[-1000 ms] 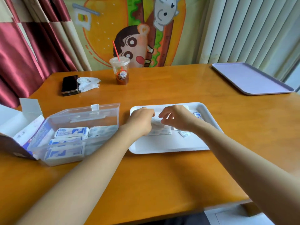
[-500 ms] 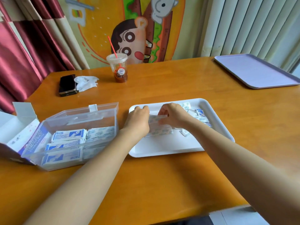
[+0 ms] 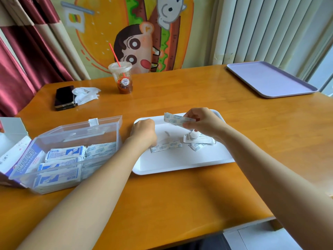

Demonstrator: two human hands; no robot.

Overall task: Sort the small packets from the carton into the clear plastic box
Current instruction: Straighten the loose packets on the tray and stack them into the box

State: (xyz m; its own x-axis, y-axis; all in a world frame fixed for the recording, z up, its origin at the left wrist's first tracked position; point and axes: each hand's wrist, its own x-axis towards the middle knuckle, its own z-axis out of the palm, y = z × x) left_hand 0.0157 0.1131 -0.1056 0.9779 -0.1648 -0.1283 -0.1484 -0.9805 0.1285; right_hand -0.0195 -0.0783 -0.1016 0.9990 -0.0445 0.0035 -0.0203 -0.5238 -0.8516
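Right hand [image 3: 201, 121] pinches one packet strip [image 3: 175, 120] above the white tray [image 3: 180, 165]. Left hand [image 3: 144, 132] is curled, its hold indeterminate, beside a second strip [image 3: 165, 146].

The person's arms are uncovered. The left forearm [image 3: 93, 186] and the right forearm [image 3: 270, 168] are bare from the wrists back to the lower corners of the view. The left hand [image 3: 144, 131] and the right hand [image 3: 201, 121] are bare too. The only clothing in sight is a strip of dark fabric [image 3: 198, 244] just below the near edge of the table [image 3: 180, 204], between the two arms. Its cut and kind cannot be told.
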